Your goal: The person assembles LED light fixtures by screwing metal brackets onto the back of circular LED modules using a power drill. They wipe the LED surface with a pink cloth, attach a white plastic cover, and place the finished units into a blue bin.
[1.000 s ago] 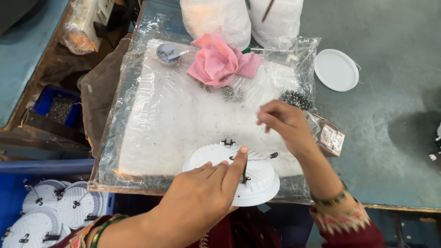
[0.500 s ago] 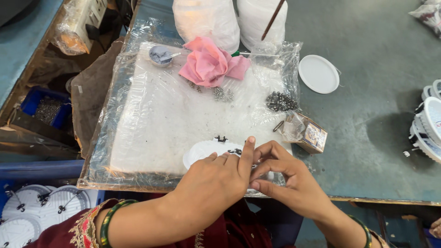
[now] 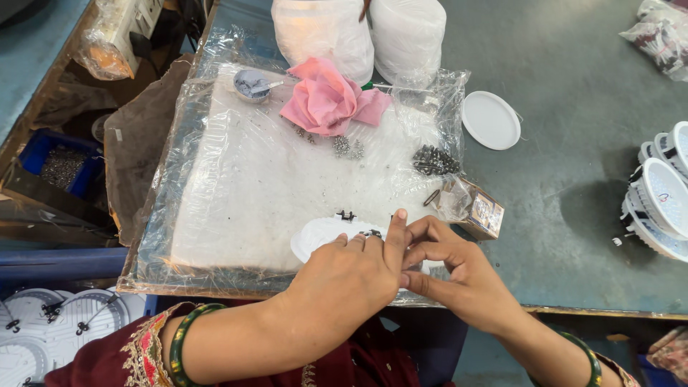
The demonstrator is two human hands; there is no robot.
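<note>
- Head view: left hand [image 3: 351, 276] and right hand [image 3: 459, 276] are pressing together on the white round lamp housing [image 3: 322, 233] lying on the plastic-covered pad [image 3: 236, 186].
- Fingers are curling closed; the small part between them is hidden, cannot tell.
- Fitting is looking underway, not finished; screw pile [image 3: 433, 160] is sitting well apart.

The worktop [image 3: 573, 215] is a dark grey-green surface with a worn, scuffed finish. A white pad wrapped in clear plastic film [image 3: 236, 186] lies on its left part. To the left, a brown cloth [image 3: 140, 154] hangs over the edge above a blue bin [image 3: 54, 161] of small metal parts. Lighting is even and diffuse, with soft shadows.
</note>
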